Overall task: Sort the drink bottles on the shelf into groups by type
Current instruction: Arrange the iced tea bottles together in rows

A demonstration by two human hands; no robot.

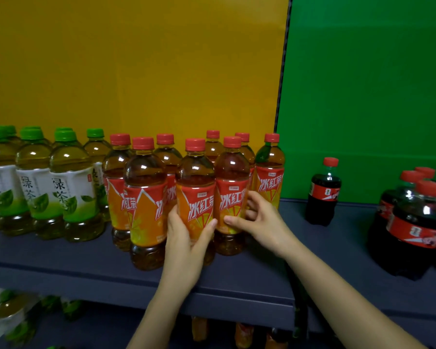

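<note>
Shelf (86,270), tea bottle (195,182) partly behind left hand (186,238)

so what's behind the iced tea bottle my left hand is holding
Another red-capped iced tea bottle, only its cap and shoulder showing. Its label and base are covered.

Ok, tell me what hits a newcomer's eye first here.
Two hands at centre: the left hand grips the front iced tea bottle, and the right hand holds the neighbouring bottle. Green tea bottles crowd the left; dark cola bottles stand at the right.
</note>
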